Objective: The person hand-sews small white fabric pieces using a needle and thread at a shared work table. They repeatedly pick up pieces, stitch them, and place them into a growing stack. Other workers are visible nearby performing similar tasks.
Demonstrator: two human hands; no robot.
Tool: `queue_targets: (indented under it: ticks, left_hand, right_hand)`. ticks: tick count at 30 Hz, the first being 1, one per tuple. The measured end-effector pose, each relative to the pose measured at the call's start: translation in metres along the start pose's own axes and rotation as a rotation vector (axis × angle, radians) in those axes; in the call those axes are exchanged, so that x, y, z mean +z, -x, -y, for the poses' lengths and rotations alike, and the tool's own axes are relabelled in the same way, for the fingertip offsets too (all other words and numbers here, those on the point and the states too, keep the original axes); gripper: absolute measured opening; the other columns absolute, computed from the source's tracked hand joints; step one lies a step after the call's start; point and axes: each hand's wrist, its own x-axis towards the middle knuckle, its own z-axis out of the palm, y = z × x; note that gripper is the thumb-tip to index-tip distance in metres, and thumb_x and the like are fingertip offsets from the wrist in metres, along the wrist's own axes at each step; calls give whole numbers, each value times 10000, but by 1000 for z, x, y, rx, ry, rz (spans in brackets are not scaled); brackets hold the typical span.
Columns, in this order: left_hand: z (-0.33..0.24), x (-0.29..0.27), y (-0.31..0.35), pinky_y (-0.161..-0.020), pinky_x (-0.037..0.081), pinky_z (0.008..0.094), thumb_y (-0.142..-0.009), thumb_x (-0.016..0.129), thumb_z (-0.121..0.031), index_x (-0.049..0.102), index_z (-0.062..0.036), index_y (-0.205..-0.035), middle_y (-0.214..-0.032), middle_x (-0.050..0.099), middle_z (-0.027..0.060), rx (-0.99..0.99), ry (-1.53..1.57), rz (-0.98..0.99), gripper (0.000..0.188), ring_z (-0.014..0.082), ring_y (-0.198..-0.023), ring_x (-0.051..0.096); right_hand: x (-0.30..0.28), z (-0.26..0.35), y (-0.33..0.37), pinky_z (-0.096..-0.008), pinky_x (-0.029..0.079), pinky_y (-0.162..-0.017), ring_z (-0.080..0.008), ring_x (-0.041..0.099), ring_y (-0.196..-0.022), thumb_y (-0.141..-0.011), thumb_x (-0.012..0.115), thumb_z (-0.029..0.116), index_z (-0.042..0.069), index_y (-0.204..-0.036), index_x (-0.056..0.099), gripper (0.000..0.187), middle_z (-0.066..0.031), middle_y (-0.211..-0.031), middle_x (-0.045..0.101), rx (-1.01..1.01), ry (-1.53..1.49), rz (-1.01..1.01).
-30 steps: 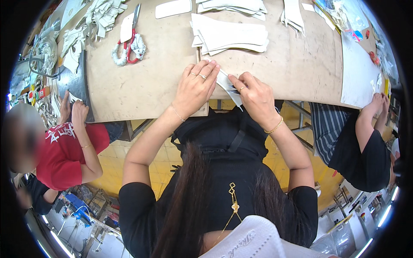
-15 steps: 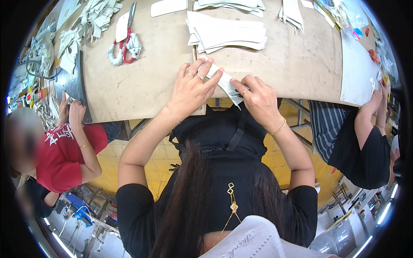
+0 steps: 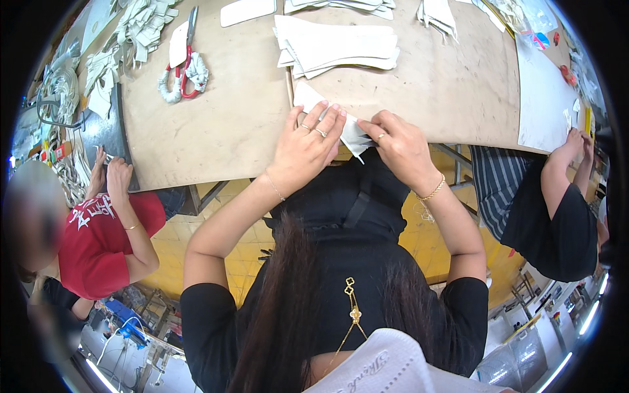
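The table (image 3: pixel 229 131) carries scissors (image 3: pixel 189 59) at the hands' 10 o'clock, white stack (image 3: pixel 337 42) at 12; left hand (image 3: pixel 304 149) grasps a strip (image 3: pixel 353 136), right hand (image 3: pixel 405 149) a dark tool (image 3: pixel 368 139)

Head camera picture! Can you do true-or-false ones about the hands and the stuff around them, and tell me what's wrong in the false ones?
1. The left hand touches a white piece. True.
2. The scissors are in the right hand. False: the scissors lie on the table.
3. A gold bracelet is on the right wrist. True.
4. The stack of white pieces is on the floor. False: the stack is on the table, beyond the hands.
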Motion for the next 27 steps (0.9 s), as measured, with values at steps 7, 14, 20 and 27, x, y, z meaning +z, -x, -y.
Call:
queue_targets:
  ticks: [7, 14, 20, 27]
  left_hand:
    - [0, 2, 1, -1040, 364, 502, -818, 713, -277, 546, -178, -1363, -1352, 534, 79, 2, -43, 18, 578, 258, -1299, 457]
    - [-4, 1, 0, -1039, 354, 516, -817, 713, -348, 542, -254, -1377, -1373, 508, 95, 15, -79, 34, 594, 284, -1320, 427]
    - [-7, -13, -8, -1013, 362, 492, -857, 681, -351, 547, -248, -1374, -1308, 531, 95, -11, -14, 75, 545, 284, -1269, 449]
    - [-8, -8, -31, -950, 353, 465, -859, 697, -279, 651, -143, -1157, -1109, 562, 78, -18, 127, -5, 331, 281, -1128, 503]
  right_hand:
    - [-17, -14, 34, -290, 511, -588, -148, 609, -699, -744, 664, 80, 101, -985, 721, 248, -13, -788, 543, -6, 56, -55]
    - [-11, -16, 44, -283, 508, -582, -141, 612, -715, -736, 659, 93, 105, -1029, 723, 300, -9, -800, 541, 23, 82, -47]
    - [-12, -10, 44, -287, 519, -588, -133, 613, -783, -733, 651, 97, 107, -1044, 723, 319, -7, -856, 558, 42, 142, 34]
    - [-32, -3, 46, -293, 530, -622, -205, 631, -852, -787, 699, 124, 97, -1091, 703, 305, -37, -962, 624, 182, 190, -14]
